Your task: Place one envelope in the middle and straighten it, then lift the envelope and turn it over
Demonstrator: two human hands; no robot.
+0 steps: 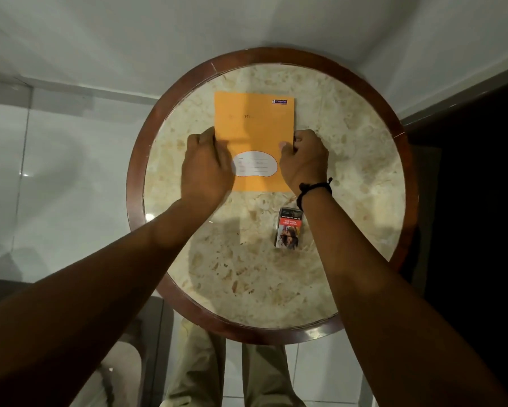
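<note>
An orange notebook [254, 127] lies flat toward twelve o'clock on the round marble table [364, 160]. The left hand [207, 168] grips its nine o'clock edge with curled fingers; the right hand [304, 160], black wristband [314, 189] behind it, pinches the three o'clock edge. A cigarette pack [288, 228] lies apart at five o'clock.

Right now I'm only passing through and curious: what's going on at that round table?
A person stands at a round marble-topped table and holds an orange notebook by its side edges, left hand on one, right hand on the other. It lies flat on the table. A small printed pack lies nearer the person, by the right wrist.
</note>
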